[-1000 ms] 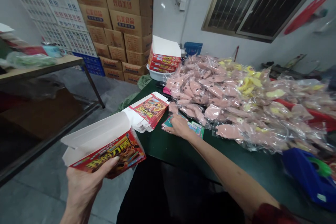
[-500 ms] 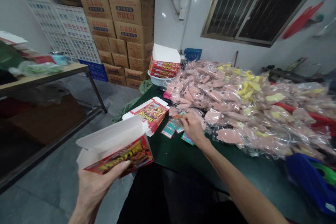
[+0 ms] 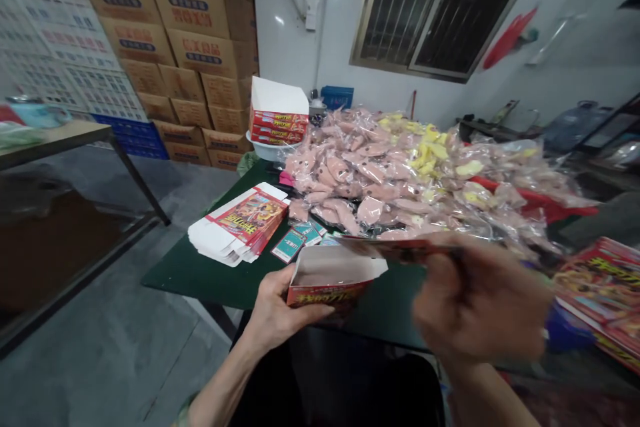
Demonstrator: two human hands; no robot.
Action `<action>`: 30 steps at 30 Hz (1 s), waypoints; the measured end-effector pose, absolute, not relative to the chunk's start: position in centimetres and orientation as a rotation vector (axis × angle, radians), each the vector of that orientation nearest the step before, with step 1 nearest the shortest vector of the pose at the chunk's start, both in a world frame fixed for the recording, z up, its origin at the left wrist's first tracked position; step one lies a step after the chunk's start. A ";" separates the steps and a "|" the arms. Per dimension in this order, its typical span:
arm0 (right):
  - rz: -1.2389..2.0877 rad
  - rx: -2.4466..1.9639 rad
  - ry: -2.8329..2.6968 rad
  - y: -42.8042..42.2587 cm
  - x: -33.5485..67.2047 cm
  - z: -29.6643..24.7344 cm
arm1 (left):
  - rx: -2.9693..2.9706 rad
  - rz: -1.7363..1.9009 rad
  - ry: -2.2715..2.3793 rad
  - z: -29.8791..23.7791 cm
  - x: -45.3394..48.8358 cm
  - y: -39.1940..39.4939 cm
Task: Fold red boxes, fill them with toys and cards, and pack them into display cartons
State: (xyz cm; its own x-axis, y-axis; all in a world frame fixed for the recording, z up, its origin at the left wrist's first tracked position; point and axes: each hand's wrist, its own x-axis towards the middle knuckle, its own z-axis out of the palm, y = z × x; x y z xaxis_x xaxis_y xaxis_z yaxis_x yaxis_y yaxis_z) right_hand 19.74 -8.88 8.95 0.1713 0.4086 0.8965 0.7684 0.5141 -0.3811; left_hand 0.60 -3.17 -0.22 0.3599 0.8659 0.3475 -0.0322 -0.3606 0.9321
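Observation:
My left hand (image 3: 277,310) grips a small red printed box (image 3: 330,277) from below, its top open and its white inside showing empty. My right hand (image 3: 480,300) is smeared by motion just right of the box, level with a long flap or flat piece (image 3: 400,248) that stretches from the box's top. Whether its fingers grip that piece I cannot make out. Behind the box, loose teal cards (image 3: 300,240) lie on the dark green table (image 3: 210,273), next to a stack of flattened red boxes (image 3: 245,220).
A big heap of clear bags with pink and yellow contents (image 3: 400,173) covers the table's far half. A white tub of red boxes (image 3: 277,123) stands behind it. More red boxes (image 3: 605,287) lie at right. Stacked cartons (image 3: 190,47) line the wall; a side table (image 3: 60,140) stands left.
My left hand brought the open box from the left in over the table's front edge. My right hand left the cards and came back fast to the box. The view swung right.

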 end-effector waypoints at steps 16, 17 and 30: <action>-0.571 -1.136 -1.981 -7.8 19.5 6.0 | 1.698 1.077 0.707 -0.8 1.9 -2.5; -0.552 -1.164 -2.009 -8.0 18.9 5.9 | 1.738 1.117 0.700 -0.8 2.1 -2.5; -0.561 -1.216 -1.517 -7.7 19.5 2.9 | 1.744 1.680 0.635 -2.7 4.3 -2.2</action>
